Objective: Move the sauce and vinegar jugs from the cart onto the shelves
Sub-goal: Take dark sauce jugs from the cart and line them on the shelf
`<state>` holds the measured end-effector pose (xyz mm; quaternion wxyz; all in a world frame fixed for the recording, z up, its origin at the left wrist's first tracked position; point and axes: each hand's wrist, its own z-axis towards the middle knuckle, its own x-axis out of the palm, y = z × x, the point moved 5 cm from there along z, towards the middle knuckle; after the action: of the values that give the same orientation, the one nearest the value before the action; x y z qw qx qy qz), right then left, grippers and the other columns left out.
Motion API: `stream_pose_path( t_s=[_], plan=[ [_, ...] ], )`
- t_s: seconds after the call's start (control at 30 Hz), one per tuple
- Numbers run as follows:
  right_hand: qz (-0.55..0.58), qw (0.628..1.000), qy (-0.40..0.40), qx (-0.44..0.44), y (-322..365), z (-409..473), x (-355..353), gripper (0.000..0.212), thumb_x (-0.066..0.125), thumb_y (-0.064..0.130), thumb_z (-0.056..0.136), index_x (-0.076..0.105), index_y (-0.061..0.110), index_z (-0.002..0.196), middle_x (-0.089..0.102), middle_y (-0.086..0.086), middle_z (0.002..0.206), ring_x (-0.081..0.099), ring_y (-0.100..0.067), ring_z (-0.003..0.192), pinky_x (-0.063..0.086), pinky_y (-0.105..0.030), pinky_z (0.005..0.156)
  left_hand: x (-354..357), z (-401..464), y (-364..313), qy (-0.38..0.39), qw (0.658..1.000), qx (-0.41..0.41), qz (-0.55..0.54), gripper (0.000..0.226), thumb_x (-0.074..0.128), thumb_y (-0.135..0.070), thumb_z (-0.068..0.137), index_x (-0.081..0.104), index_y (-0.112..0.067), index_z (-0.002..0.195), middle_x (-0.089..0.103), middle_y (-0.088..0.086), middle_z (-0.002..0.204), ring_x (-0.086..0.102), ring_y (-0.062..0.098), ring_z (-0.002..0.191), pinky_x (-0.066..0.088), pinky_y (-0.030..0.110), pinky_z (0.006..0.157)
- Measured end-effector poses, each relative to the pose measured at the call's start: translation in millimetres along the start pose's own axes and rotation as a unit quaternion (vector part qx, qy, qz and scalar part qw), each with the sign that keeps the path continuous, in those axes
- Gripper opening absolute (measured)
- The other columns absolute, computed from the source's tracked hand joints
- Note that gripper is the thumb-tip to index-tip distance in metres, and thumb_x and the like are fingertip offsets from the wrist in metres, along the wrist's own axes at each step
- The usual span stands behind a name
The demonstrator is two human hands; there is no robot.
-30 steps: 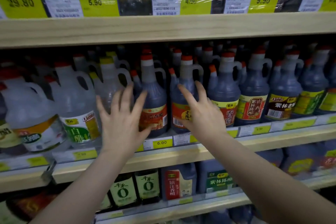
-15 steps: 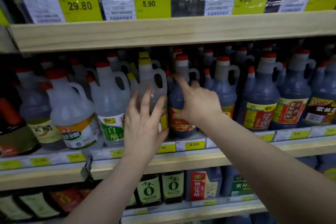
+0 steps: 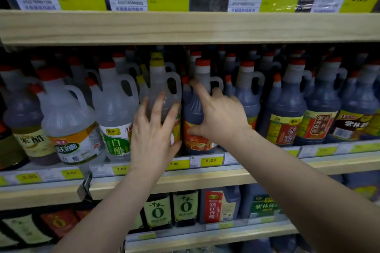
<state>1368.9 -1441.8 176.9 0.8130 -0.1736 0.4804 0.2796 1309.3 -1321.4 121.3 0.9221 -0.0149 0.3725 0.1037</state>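
clear jug: yellow-capped jug standing upright at the front of the middle shelf, between a white-vinegar jug and the dark jug.
dark jug: red cap, orange label, upright just right of the clear jug, also at the shelf front.
left hand: fingers spread and fairly straight, laid flat against the front of the clear jug. Not wrapped round it; reads as pressing or steadying.
right hand: fingers spread and bent over the dark jug's shoulder, thumb low near the label. Looks like a loose clasp; can't tell how firmly it's clamped.
handling: both look full, so probably heavy for their size. Thin plastic walls, likely to flex if squeezed; smooth sides, could slip. Not fragile like glass, but a drop could split one.
where to grip: the moulded loop handle beside each neck is the safe hold; a palm on the body is only good for sliding.
contents: clear jug holds colourless liquid, up to about the shoulder. Dark jug holds dark brown liquid nearly to the neck.
row: more red-capped jugs packed tight to the right and behind, little spare room.
lower shelf: dark bottles with green labels.
cart: not in view.
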Motion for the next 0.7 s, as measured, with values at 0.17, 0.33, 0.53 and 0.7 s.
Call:
stream_pose_path(
  t_s=[0.17,0.33,0.53,0.7],
  plan=[
    [0.071,0.996,-0.052,0.010,-26.1,-36.3,-19.1,0.076,0.067,0.056,0.072,0.031,0.035,0.136,0.039,-0.005,0.133,0.057,-0.028,0.105,0.049,-0.035,0.072,-19.1,-5.1,-23.5,-0.051,0.998,0.022,-0.012,0.077,0.072,-0.043,0.069,0.042,-0.024,0.137,0.022,0.011,0.149,0.027,0.036,0.130,0.021,0.055,0.107],
    [0.040,0.994,-0.032,0.095,-79.6,-49.1,-9.1,0.082,0.071,0.050,0.073,0.025,0.036,0.139,0.032,-0.005,0.141,0.056,-0.034,0.110,0.049,-0.037,0.071,-10.9,13.8,-63.3,-0.028,0.993,0.089,-0.071,0.080,0.078,-0.041,0.064,0.044,-0.028,0.136,0.025,0.011,0.148,0.027,0.037,0.130,0.046,0.051,0.093],
    [0.001,0.993,-0.008,0.114,-86.2,-22.1,1.9,0.096,0.072,0.051,0.068,0.015,0.040,0.144,0.040,-0.008,0.136,0.060,-0.038,0.100,0.042,-0.036,0.067,7.6,18.7,-78.9,-0.019,0.997,0.047,-0.062,0.083,0.086,-0.029,0.053,0.050,-0.019,0.128,0.033,0.013,0.140,0.032,0.038,0.122,0.051,0.049,0.086],
    [0.005,0.995,-0.008,0.099,-89.1,-23.6,2.7,0.090,0.072,0.051,0.068,0.021,0.038,0.141,0.046,-0.007,0.124,0.061,-0.038,0.094,0.036,-0.033,0.064,14.6,14.0,-78.0,-0.011,0.997,0.045,-0.055,0.083,0.083,-0.030,0.058,0.047,-0.021,0.132,0.030,0.009,0.136,0.039,0.040,0.118,0.053,0.047,0.081]
  ],
)
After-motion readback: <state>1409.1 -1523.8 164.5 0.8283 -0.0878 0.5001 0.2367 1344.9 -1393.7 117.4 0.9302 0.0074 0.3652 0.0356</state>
